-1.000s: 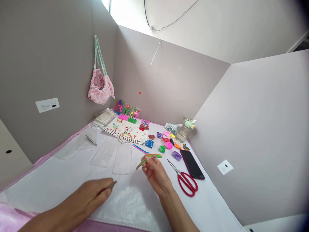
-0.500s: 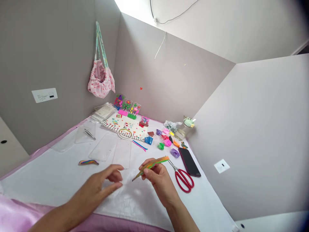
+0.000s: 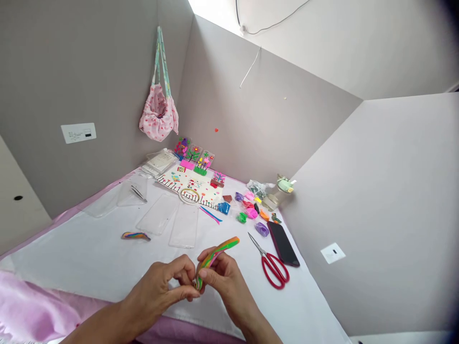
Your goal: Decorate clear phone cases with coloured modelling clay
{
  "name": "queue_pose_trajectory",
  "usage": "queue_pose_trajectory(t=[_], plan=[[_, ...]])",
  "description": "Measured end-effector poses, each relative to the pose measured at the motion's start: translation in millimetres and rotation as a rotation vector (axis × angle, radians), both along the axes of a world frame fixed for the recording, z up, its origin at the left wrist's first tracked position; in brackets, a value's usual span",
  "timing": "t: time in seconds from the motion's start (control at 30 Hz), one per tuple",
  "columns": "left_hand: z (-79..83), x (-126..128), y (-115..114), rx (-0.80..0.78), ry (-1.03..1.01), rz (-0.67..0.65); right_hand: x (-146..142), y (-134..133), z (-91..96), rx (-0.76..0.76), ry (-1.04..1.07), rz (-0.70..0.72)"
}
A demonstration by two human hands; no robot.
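Over the white cloth (image 3: 89,267), my right hand (image 3: 229,283) pinches the striped clay strip (image 3: 219,249), its length slanting away rightward from the lower tip, which my nearer left hand (image 3: 162,287) pinches.

We've got decent room on the left: the white cloth (image 3: 82,260) is bare from our left hand (image 3: 172,282) out to the short striped clay piece (image 3: 136,236), and a hand can go around either end of that. Straight ahead, two clear phone cases (image 3: 183,227) lie side by side. On the right it's a funnel: there's bare cloth between our right hand (image 3: 225,277) and the red-handled scissors (image 3: 274,270), but the held clay strip (image 3: 218,252) pokes out near the blade tips and pinches it. The smartphone (image 3: 283,243) hugs the handles, and clay packets (image 3: 251,212) crowd everything beyond.
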State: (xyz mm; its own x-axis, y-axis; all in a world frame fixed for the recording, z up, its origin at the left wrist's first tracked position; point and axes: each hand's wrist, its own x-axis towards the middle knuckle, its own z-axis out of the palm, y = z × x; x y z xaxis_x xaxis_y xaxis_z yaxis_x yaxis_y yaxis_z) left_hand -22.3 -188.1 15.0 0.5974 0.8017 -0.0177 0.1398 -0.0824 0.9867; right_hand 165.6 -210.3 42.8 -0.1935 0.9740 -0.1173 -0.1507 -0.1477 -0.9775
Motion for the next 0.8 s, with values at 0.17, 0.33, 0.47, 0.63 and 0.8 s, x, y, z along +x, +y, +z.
queue_pose_trajectory(t=[0.17,0.33,0.47,0.63,0.8], plan=[[-15.9,-7.1,2.7,0.157,0.171,0.028,42.5,8.8,-2.4,0.134,-0.464,-0.253],[-32.6,-13.2,3.5,0.275,0.29,0.005,68.4,-6.3,-20.6,0.191,-0.863,-0.121],[-37.6,-11.9,1.2,0.293,0.28,-0.007,68.7,-14.4,-24.5,0.239,-0.852,-0.031],[-40.5,-12.4,0.8,0.297,0.271,-0.003,74.6,-7.6,-12.2,0.25,-0.818,-0.214],[-41.5,-12.5,1.3,0.298,0.266,0.004,72.1,-9.0,-16.7,0.2,-0.974,-0.047]])
